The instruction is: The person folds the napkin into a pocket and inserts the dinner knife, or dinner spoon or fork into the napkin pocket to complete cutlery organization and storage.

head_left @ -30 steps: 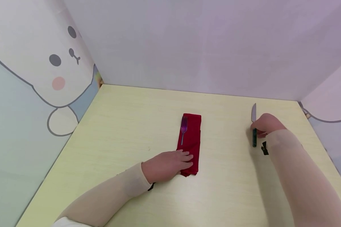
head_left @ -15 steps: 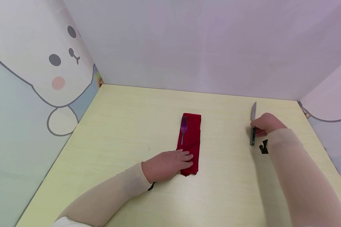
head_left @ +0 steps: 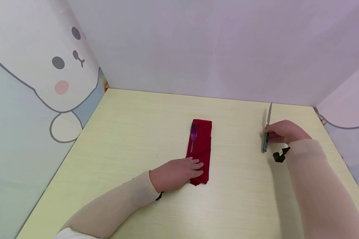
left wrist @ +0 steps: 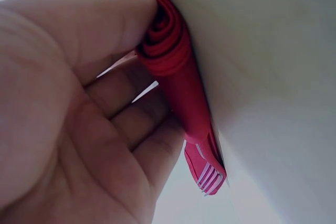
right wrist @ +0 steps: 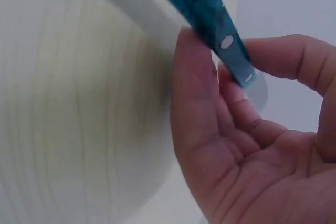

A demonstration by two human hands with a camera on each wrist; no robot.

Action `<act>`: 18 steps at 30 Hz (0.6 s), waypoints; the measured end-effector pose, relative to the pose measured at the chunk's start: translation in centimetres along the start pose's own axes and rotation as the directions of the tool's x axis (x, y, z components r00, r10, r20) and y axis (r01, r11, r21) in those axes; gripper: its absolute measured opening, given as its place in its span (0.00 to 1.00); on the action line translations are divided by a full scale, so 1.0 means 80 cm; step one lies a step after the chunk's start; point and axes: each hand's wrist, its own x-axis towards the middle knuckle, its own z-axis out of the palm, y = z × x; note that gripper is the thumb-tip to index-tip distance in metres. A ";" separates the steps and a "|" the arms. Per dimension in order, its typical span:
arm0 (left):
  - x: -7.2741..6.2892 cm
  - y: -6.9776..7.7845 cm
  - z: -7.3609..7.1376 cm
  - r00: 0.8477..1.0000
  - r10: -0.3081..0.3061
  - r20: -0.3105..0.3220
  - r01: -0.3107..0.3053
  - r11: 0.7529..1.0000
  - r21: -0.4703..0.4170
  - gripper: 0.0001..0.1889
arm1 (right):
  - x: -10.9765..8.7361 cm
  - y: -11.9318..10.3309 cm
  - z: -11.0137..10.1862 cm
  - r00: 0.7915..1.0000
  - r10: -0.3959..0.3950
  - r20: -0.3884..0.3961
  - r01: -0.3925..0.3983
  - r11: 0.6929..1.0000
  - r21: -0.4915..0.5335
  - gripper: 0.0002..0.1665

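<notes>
Toward the right of the table, my right hand point(head_left: 285, 131) pinches a knife point(head_left: 266, 141) by its dark teal handle, thumb and fingertips on either side. The blade points away toward the back wall, and a shadow lies beside it on the tabletop. In the right wrist view the riveted handle point(right wrist: 202, 6) runs between thumb and fingers. My left hand point(head_left: 175, 174) rests on the near end of a dark red cloth napkin point(head_left: 204, 136). The left wrist view shows thumb and fingers around its rolled layers point(left wrist: 181, 90). A fork point(head_left: 193, 132) lies on the napkin's far end, tines away.
The pale wood-look table point(head_left: 143, 126) ends at a plain light back wall point(head_left: 197, 49). A side panel point(head_left: 27, 159) with a printed cartoon animal stands at the left, another point(head_left: 347, 113) at the right.
The knife has turned in my right hand: its tip has gone farther back and slightly right, its handle end slightly left. My right wrist has shifted right. The left hand, napkin and fork stay put.
</notes>
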 end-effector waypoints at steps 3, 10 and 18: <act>0.000 0.000 0.000 1.000 0.002 0.000 -0.002 1.000 0.005 0.24 | -0.003 0.003 -0.003 0.996 -0.054 0.073 0.043 0.988 0.152 0.08; 0.001 -0.001 0.001 1.000 -0.004 0.013 0.004 1.000 -0.008 0.24 | -0.009 0.006 -0.002 0.969 -0.207 0.137 0.120 0.872 0.474 0.11; 0.002 -0.001 0.001 1.000 -0.002 0.015 0.002 1.000 -0.010 0.24 | -0.016 0.007 0.011 0.942 -0.320 0.101 0.194 0.764 0.615 0.15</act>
